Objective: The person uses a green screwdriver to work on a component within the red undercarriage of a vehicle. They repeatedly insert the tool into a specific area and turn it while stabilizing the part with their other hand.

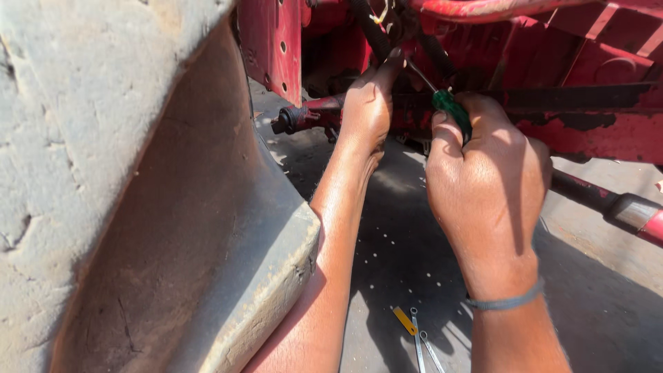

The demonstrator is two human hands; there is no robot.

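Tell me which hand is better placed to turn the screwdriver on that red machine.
Right, probably. The right hand grips the green screwdriver handle, its shaft angled into the red frame. The left hand rests fingertips near the tip.

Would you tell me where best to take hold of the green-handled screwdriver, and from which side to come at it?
Probably by the green handle, from below and behind, as the right hand wraps it now. The thin metal shaft slants up and left into the red machine frame, beside the left hand, so the thick handle end, pointing toward the person, is the only free, grippable part.
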